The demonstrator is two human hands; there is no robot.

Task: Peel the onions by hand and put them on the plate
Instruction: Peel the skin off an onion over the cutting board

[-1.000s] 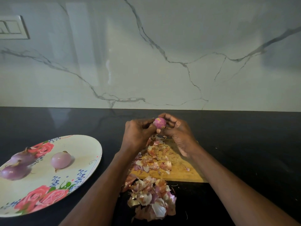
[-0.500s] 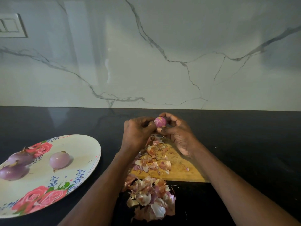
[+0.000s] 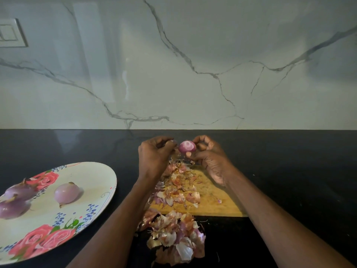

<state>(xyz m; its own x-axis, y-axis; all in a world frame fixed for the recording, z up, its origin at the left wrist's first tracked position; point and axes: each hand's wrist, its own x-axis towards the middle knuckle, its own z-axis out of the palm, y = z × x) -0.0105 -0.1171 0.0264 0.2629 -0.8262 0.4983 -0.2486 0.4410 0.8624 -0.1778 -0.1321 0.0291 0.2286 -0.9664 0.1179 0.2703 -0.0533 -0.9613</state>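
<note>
Pinching small onion (image 3: 187, 146) in right hand (image 3: 211, 159) fingertips, left hand (image 3: 154, 154) curled just beside it

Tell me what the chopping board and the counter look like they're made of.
The chopping board looks like wood: matte yellow-brown, speckled surface. The counter looks like polished black stone, maybe granite, since it mirrors the wall; the material isn't certain.

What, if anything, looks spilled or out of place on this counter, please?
Onion skins have spilled off the near edge of the cutting board and lie heaped on the black counter, with more scattered across the board. Nothing else stands out: three peeled onions sit on the plate.
</note>
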